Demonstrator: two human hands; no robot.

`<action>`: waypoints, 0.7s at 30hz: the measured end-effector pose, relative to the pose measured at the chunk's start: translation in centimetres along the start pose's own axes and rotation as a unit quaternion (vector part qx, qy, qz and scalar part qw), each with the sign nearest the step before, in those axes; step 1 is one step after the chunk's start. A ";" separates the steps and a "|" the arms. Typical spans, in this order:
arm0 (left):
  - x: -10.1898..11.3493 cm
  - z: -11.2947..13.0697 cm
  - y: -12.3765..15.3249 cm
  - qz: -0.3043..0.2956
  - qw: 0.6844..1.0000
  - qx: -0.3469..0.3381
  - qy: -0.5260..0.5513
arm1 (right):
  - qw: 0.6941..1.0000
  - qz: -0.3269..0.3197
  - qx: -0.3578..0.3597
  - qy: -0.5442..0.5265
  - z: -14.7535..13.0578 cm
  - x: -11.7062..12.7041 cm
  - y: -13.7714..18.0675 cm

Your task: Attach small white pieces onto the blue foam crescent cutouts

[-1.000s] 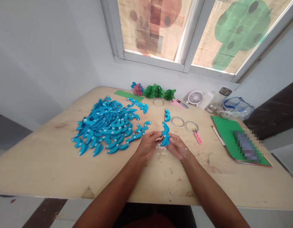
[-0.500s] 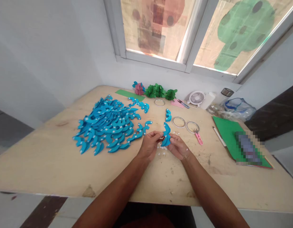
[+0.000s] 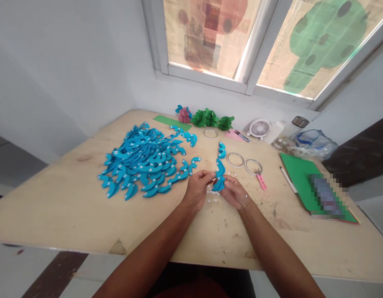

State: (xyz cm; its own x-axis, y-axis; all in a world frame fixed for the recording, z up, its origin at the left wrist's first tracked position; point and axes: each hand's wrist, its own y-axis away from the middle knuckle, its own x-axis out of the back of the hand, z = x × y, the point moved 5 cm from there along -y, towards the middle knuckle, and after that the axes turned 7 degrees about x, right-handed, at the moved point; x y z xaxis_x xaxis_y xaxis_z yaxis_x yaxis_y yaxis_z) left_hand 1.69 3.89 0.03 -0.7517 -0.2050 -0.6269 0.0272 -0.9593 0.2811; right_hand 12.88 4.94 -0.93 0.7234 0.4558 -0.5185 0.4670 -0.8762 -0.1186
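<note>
Both hands meet over the middle of the wooden table [image 3: 70, 211]. My right hand [image 3: 234, 192] pinches a small stack of blue curved paper pieces [image 3: 220, 176] held upright. My left hand [image 3: 197, 187] has its fingertips pinched at the left edge of that same stack. Small white scraps [image 3: 211, 198] lie on the table just under the hands. To the left spreads a big heap of blue curved paper pieces [image 3: 144, 159] with white tabs on them.
Two tape rings [image 3: 235, 159] and pink scissors [image 3: 259, 179] lie just beyond the hands. Green folded paper shapes [image 3: 211, 118], a small white fan [image 3: 259, 128], a jar and a plastic bag [image 3: 315, 142] sit by the wall. A green folder [image 3: 298, 176] lies at the right.
The hands stay together on the blue stack with only small finger shifts. The view has drifted slightly, so everything sits a little further right.
</note>
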 end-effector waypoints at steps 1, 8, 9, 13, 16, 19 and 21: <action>0.0 0.0 0.0 0.000 1.000 -0.001 0.001 | 1.000 -0.001 0.000 0.001 0.0 0.0 0.0; 0.0 0.0 0.1 0.001 1.000 -0.014 -0.002 | 1.000 -0.002 0.004 0.014 -0.2 -0.2 0.0; 0.0 0.0 0.1 0.002 1.000 -0.017 -0.003 | 1.000 -0.003 0.004 0.016 -0.2 -0.2 0.0; 0.0 0.1 0.2 0.007 1.000 -0.030 -0.004 | 1.000 -0.009 0.003 0.015 -0.1 -0.1 0.0; 0.0 0.1 0.2 0.009 0.999 -0.033 -0.003 | 1.000 -0.013 0.004 0.016 0.0 -0.1 0.0; 0.0 0.0 0.2 0.009 0.999 -0.034 0.000 | 1.000 -0.013 0.003 0.021 0.0 0.0 0.0; 0.0 0.0 0.2 0.008 0.999 -0.037 -0.002 | 1.000 -0.009 0.001 0.024 0.1 0.0 0.0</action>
State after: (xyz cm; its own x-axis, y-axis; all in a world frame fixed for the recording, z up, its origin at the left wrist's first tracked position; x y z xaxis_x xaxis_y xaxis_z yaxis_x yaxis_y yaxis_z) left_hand 1.67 3.67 0.13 -0.7535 -0.2200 -0.6196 0.0875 -0.9675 0.2371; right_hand 12.87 4.96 -1.01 0.7388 0.4777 -0.4754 0.4788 -0.8685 -0.1286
